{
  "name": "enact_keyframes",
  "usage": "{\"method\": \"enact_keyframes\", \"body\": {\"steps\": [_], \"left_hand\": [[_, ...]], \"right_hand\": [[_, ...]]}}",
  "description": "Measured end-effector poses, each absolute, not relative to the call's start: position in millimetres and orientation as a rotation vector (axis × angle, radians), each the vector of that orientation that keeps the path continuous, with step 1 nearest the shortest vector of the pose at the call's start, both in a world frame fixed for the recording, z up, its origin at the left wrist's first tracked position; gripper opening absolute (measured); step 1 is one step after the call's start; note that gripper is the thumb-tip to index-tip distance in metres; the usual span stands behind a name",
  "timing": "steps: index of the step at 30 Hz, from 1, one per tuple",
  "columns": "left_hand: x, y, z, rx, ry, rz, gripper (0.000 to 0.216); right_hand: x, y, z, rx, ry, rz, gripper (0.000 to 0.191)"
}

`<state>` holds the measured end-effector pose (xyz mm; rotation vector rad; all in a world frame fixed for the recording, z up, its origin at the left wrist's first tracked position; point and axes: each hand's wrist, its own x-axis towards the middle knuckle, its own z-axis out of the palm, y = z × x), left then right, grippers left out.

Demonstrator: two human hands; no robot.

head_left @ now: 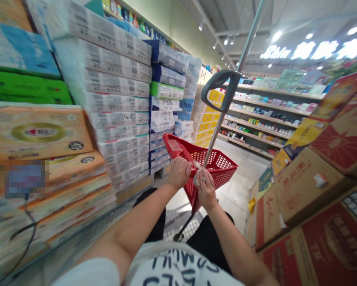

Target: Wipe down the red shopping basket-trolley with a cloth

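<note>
A red plastic shopping basket point(222, 165) on wheels stands on the floor in front of me, its long metal pull handle point(217, 131) rising to a grey grip point(221, 85). My left hand point(179, 171) is closed at the basket's near rim. My right hand point(206, 190) is closed too, beside the metal pole. Between the two hands sits a small crumpled whitish item point(198, 174), which both hands pinch; I cannot make out what it is.
Stacked tissue packs point(118, 99) fill the shelving on my left. Cardboard cartons point(315, 190) are piled on my right. The tiled aisle floor point(240, 190) runs ahead to shelves of small goods point(264, 119).
</note>
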<state>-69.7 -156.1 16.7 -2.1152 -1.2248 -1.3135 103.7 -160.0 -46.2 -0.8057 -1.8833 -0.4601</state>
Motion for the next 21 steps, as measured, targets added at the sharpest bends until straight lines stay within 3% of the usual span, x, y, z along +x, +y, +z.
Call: {"method": "enact_keyframes", "body": {"steps": [21], "left_hand": [[-72.0, -141.0, 11.7, -2.062, -1.146, -1.391, 0.029]], "right_hand": [[93.1, -157.7, -21.5, -0.728, -1.827, -0.506, 0.042]]}}
